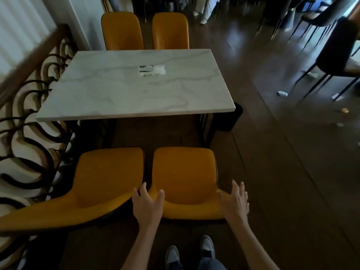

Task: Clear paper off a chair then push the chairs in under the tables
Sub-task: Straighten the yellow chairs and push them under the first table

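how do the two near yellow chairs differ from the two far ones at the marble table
The two near chairs stand pulled out, seats fully clear of the marble table; the two far chairs sit close against its far edge, only their backrests showing. The near right one has the left hand and right hand open at its backrest sides; the far ones are untouched. All four share the same yellow upholstery.

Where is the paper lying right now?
In the head view the paper lies on the marble table, near its middle, toward the two far yellow chairs, and away from both hands.
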Tool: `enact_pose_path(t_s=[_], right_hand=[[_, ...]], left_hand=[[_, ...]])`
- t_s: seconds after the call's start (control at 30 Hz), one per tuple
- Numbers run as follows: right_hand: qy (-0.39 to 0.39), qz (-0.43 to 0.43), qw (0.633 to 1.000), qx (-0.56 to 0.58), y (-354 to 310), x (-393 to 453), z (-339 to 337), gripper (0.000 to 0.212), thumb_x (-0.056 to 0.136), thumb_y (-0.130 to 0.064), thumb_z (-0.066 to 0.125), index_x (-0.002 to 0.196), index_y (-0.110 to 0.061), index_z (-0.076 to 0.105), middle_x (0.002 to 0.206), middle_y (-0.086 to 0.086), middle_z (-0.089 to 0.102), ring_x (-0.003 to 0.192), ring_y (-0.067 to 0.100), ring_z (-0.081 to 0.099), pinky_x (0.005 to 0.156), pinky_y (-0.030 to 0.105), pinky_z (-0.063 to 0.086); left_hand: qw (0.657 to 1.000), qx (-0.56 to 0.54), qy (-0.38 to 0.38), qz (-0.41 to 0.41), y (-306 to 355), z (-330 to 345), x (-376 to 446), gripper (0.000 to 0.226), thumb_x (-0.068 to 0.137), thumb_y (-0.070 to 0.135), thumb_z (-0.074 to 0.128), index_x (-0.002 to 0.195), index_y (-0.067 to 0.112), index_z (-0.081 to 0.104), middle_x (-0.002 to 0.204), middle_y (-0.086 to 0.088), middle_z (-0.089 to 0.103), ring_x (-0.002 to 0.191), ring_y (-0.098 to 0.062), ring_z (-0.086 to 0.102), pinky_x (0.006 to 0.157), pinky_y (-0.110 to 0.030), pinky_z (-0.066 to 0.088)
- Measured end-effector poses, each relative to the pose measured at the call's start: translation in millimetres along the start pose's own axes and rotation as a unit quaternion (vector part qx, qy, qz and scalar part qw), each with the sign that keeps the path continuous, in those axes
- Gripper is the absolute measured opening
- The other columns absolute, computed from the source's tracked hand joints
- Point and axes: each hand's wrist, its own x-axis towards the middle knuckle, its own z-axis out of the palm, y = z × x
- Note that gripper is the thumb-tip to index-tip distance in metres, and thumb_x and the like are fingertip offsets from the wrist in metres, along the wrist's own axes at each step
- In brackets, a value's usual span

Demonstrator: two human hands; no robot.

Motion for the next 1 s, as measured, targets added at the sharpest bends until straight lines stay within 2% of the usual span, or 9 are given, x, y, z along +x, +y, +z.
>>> enact_pose_path(t_s=[0.13,0.3,0.4,0.47,0.5,0.6,0.63,0.8,1.0], right_hand=[[0.022,0.037,0.998,0.052,21.0,-6.2,5.8,0.081,0.091,-0.037,0.064,0.155,-0.017,0.018,0.165,0.011,0.007,0.151,0.032,0.01,0.118,0.054,0.024],[0.044,0.143,0.957,0.248,28.6,-6.9,5.5,0.093,0.088,-0.028,0.071,0.156,-0.016,0.009,0.163,0.014,0.017,0.148,0.033,0.022,0.116,0.052,0.028],[0.029,0.233,0.889,0.393,33.0,-8.9,16.1,0.106,0.081,-0.036,0.077,0.156,-0.024,0.004,0.162,0.015,0.02,0.145,0.038,0.027,0.114,0.057,0.032],[0.02,0.285,0.836,0.468,38.1,-9.6,24.3,0.114,0.065,-0.046,0.085,0.153,-0.03,0.015,0.153,0.017,0.034,0.133,0.042,0.043,0.102,0.064,0.043],[0.011,0.297,0.811,0.504,39.8,-11.1,27.6,0.109,0.061,-0.046,0.087,0.149,-0.027,0.026,0.144,0.018,0.045,0.124,0.042,0.052,0.094,0.065,0.048],[-0.031,0.295,0.762,0.576,25.6,-27.4,30.3,0.049,0.081,-0.029,0.076,0.123,-0.016,0.055,0.12,0.019,0.061,0.106,0.041,0.062,0.085,0.065,0.053],[-0.041,0.293,0.756,0.584,23.2,-29.6,34.1,0.041,0.085,-0.026,0.074,0.121,-0.017,0.056,0.119,0.019,0.062,0.106,0.041,0.061,0.084,0.064,0.053],[-0.034,0.288,0.737,0.611,18.0,-36.5,36.5,0.057,0.083,-0.021,0.075,0.132,-0.018,0.047,0.122,0.018,0.06,0.107,0.041,0.06,0.079,0.065,0.054],[-0.044,0.273,0.744,0.608,17.9,-38.4,33.7,0.042,0.087,-0.018,0.071,0.125,-0.012,0.055,0.118,0.019,0.064,0.107,0.04,0.061,0.073,0.055,0.057]], left_hand=[[0.98,-0.154,0.01,-0.126,-12.7,3.8,-5.6,0.085,0.087,0.026,0.074,0.155,0.013,0.024,0.161,-0.018,0.022,0.141,-0.04,0.034,0.102,-0.056,0.044],[0.884,-0.363,0.028,-0.292,-4.6,6.1,-12.6,0.095,0.086,0.012,0.075,0.157,0.027,0.013,0.158,-0.016,0.03,0.137,-0.042,0.039,0.105,-0.055,0.04],[0.824,-0.433,0.038,-0.364,0.8,10.9,-15.1,0.098,0.081,0.012,0.079,0.156,0.027,0.019,0.155,-0.015,0.035,0.137,-0.042,0.041,0.107,-0.06,0.041],[0.789,-0.463,0.016,-0.403,4.3,11.5,-20.0,0.09,0.08,0.016,0.08,0.153,0.027,0.028,0.148,-0.015,0.043,0.129,-0.044,0.047,0.098,-0.062,0.047],[0.774,-0.48,-0.002,-0.414,5.7,12.3,-23.0,0.085,0.082,0.018,0.079,0.151,0.028,0.03,0.143,-0.014,0.046,0.125,-0.045,0.049,0.093,-0.062,0.05],[0.738,-0.526,-0.046,-0.42,11.6,15.0,-30.4,0.079,0.085,0.019,0.076,0.148,0.037,0.032,0.131,-0.013,0.047,0.118,-0.049,0.05,0.088,-0.065,0.051],[0.733,-0.534,-0.051,-0.418,12.0,16.9,-31.2,0.079,0.084,0.019,0.077,0.147,0.039,0.034,0.133,-0.013,0.048,0.115,-0.048,0.051,0.087,-0.065,0.051],[0.739,-0.539,-0.059,-0.401,6.5,20.8,-29.9,0.079,0.083,0.016,0.078,0.146,0.04,0.036,0.132,-0.015,0.05,0.114,-0.046,0.053,0.088,-0.064,0.052],[0.745,-0.553,-0.081,-0.365,-4.3,25.7,-27.7,0.074,0.084,0.01,0.075,0.143,0.04,0.04,0.14,-0.013,0.05,0.124,-0.046,0.049,0.094,-0.068,0.047]])
